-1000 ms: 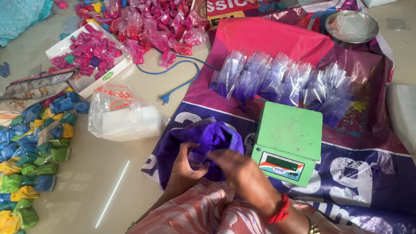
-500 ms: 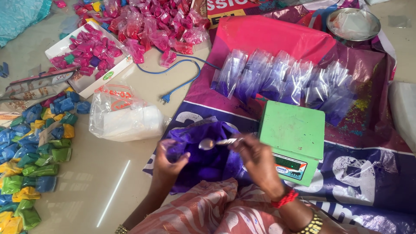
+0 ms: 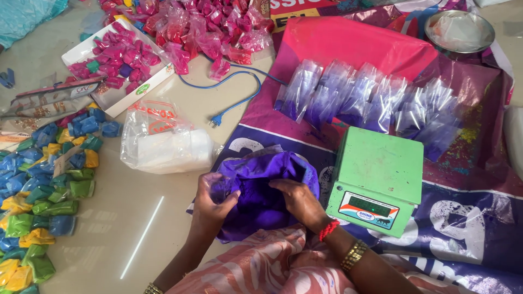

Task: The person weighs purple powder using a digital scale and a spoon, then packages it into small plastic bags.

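Gripping rim of purple bag (image 3: 261,179) with left hand (image 3: 211,202), fingers pinched on a small clear packet (image 3: 222,188) at bag's left edge. Right hand (image 3: 298,200) down inside bag mouth, fingers curled; contents of its grasp hidden, cannot tell. Bag full of purple powder, sitting on printed banner (image 3: 463,218), just left of green scale (image 3: 377,177). Row of filled purple packets (image 3: 370,100) behind scale. Heap of pink packets (image 3: 190,24) further back.
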